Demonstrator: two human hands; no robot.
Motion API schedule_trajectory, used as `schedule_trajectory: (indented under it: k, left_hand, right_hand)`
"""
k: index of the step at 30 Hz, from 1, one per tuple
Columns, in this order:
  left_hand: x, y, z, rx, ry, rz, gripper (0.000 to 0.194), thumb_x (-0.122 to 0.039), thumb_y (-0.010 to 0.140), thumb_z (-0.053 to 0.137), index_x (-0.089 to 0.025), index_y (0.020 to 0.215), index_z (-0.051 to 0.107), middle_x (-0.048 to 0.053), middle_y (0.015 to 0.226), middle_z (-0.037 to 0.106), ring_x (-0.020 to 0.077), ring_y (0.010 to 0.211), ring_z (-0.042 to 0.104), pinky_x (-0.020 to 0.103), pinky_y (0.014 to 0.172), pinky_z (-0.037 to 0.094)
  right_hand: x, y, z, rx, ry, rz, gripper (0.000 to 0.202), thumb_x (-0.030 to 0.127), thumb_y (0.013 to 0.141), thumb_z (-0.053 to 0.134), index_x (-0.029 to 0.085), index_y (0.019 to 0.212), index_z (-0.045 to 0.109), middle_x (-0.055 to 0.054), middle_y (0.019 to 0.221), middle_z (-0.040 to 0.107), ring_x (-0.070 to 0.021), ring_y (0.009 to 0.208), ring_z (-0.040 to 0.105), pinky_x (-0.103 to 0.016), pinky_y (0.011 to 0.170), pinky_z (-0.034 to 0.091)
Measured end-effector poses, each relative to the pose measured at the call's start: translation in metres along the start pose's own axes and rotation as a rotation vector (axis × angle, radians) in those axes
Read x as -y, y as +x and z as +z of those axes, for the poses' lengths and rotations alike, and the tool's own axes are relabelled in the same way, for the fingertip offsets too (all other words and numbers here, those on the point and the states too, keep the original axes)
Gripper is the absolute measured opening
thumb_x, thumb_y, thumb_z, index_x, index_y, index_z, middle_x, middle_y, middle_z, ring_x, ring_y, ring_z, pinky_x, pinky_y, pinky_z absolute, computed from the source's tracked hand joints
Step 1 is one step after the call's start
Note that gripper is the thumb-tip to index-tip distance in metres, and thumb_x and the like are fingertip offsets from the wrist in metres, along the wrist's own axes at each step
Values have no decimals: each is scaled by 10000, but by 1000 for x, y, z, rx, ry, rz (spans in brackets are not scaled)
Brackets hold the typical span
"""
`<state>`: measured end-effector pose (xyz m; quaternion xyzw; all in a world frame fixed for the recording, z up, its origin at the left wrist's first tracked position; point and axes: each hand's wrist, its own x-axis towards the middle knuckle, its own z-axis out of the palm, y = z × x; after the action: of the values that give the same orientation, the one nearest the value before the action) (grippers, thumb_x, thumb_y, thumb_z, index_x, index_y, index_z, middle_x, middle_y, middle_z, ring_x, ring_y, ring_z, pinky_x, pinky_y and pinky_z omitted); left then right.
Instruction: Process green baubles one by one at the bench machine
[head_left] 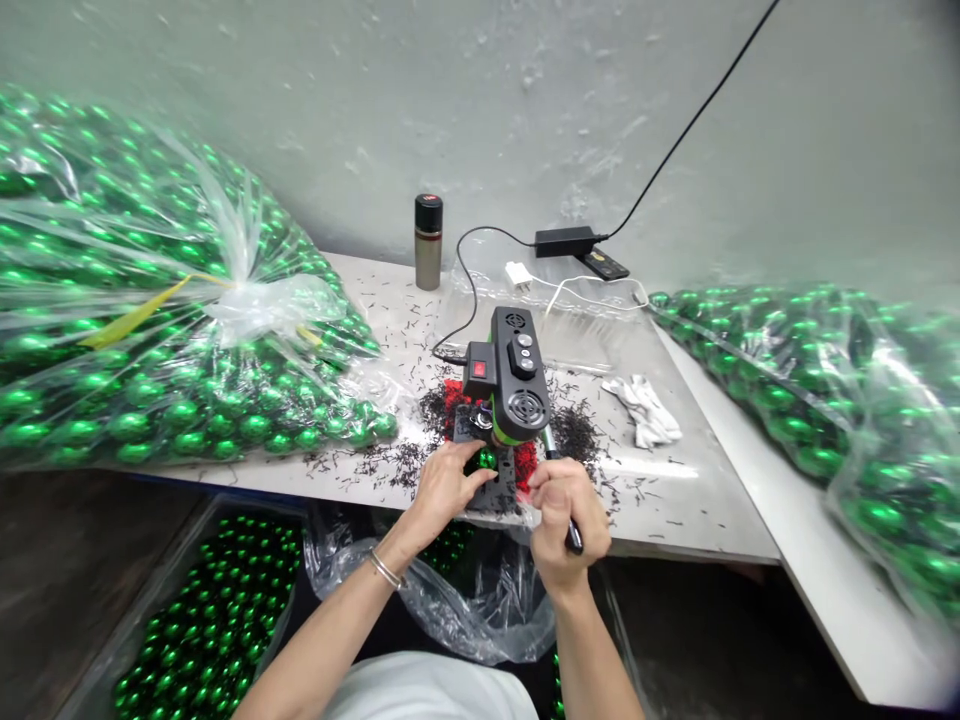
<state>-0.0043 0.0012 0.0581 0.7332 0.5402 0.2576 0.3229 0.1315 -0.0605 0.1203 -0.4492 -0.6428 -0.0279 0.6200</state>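
A shiny green ball (487, 458) is pinched between the thumb and fingers of my left hand (448, 482), under the front end of a black bench machine (517, 370). That machine has round vents, silver buttons and a red switch. My right hand (568, 515) is wrapped round the black handle of a lever (574, 538), whose metal rod runs up toward the machine. Red material (526, 465) shows on both sides of the machine's base. Small black bits lie scattered around it on the table. The ball is partly hidden by my fingers.
Clear bags of green balls lie at left (172, 330) and right (825, 390). A bottle (429, 245), a power adapter (566, 241) and white gloves (643, 411) are on the table. Below its edge is an open lined container of green balls (206, 620).
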Motion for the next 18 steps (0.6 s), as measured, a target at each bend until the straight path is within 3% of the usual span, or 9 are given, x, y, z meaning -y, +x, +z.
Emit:
schedule_trajectory:
  k: [9,18]
  left_hand:
    - [-4,2,-2,14,67,21,314,-293,836,776,-194,1134,757,98,1159,769,303,1080,674,401,963,517]
    - [-2,1,1,9,68,35,313,-303,850,757,-196,1144,749,98,1158,763,306,1086,662,412,972,508]
  right_hand:
    - [-33,-38,8,4,-49,-132,253,167,959,406,221,729,497,17,715,612,-122,621,570,-371,759,527]
    - [-53,-62,21,-74,-52,-115,311,289,1031,316,239,750,442,34,714,566,-109,599,563,-383,799,551]
